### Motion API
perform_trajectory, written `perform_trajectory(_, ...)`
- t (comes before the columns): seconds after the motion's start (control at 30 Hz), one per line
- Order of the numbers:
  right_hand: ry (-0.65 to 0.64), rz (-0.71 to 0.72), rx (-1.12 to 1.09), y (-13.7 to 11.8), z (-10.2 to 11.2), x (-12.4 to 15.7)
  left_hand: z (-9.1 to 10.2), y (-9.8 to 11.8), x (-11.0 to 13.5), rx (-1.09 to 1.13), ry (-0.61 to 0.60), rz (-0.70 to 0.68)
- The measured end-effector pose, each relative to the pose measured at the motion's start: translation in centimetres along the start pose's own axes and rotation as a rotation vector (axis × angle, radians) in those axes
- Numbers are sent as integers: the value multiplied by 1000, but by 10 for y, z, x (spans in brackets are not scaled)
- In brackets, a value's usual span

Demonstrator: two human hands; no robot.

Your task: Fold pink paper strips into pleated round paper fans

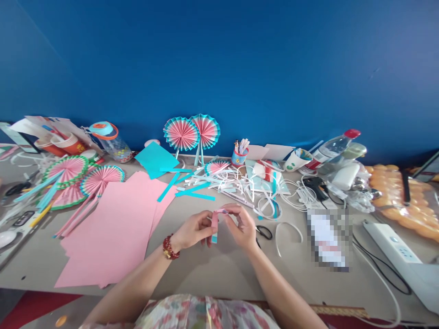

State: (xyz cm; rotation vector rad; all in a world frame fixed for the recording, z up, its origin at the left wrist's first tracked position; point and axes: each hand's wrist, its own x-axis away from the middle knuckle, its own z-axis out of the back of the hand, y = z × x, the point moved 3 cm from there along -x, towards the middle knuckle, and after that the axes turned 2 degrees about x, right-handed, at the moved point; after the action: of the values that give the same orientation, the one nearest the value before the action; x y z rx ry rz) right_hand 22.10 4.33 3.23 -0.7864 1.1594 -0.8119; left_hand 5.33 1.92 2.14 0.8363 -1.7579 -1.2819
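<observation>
My left hand point(194, 230) and my right hand point(243, 226) meet above the middle of the table. Both pinch a small folded pink paper strip with a teal end point(215, 224), held upright between the fingertips. A red bead bracelet point(169, 247) circles my left wrist. A stack of pink paper sheets point(113, 230) lies flat just left of my hands. Black-handled scissors point(263, 232) rest on the table right beside my right hand.
Two pink-and-teal paper fans point(192, 133) stand against the blue wall, with more fans point(82, 180) at the left. Teal and white paper strips point(212, 183) litter the middle. Cups, a water bottle point(331, 148), cables and a white power strip point(394, 242) crowd the right.
</observation>
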Motion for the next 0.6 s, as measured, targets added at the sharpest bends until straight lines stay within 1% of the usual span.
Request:
perform_trajectory(0.13,-71,209,75,-9,1,-4,1,-6,-3,85,51,-35)
perform_trajectory(0.23,-115,319,138,-12,1,-7,1,-5,-3,103,83,-66)
perform_trajectory(0.33,-176,399,221,-11,0,-6,1,-3,-2,119,86,-83)
perform_trajectory(0.43,-227,473,291,-10,-1,-5,2,-2,-2,141,121,-89)
perform_trajectory(0.6,-235,549,349,-11,-1,-3,2,-1,-1,149,155,-92)
